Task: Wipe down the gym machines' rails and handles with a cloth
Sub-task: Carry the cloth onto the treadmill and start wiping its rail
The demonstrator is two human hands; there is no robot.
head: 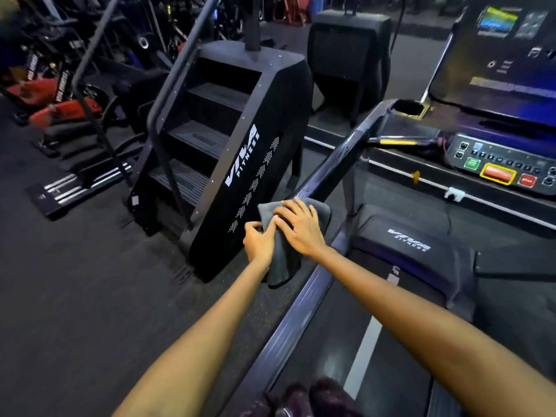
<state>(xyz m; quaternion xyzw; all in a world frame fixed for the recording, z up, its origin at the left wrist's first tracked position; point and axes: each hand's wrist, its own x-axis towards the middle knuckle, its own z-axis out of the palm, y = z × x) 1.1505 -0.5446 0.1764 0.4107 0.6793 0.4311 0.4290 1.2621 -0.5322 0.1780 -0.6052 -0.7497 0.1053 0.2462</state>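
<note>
Right hand [298,228] lies flat on the cloth [281,260], fingers straight and spread, pressing it down onto the handrail [337,164] of the treadmill [403,284]. Left hand [258,240] grips the cloth's left side, fingers curled into the fabric, thumb side up. Both forearms reach in from the bottom edge of the view.

Cloth: 1, grey, soft-looking, folded over the lower end of the rail w/ a flap hanging down on the left side below the hands. No marks or stains visible on it.

Handrail: dark, glossy, runs up and away from the hands twd the console [499,167]. Only this 1 rail of the treadmill shows. At its top end sits a cup holder [407,108], a dark round well; can't tell what, if anything, is inside.

Console has a row of small buttons, 1 green button, 1 big red button w/ yellow border, 1 smaller red one. Screen [496,22] above it is lit, blurred.

Treadmill motor cover reads VIVA FITNESS; a white stripe runs along the belt.

Left of the rail, just beside it: 1 stair climber [240,139], black, 4 steps visible, same VIVA FITNESS logo on its side panel. A 2nd dark machine [349,52] stands behind it. More equipment, red and black, at far left, too blurred to count.
</note>
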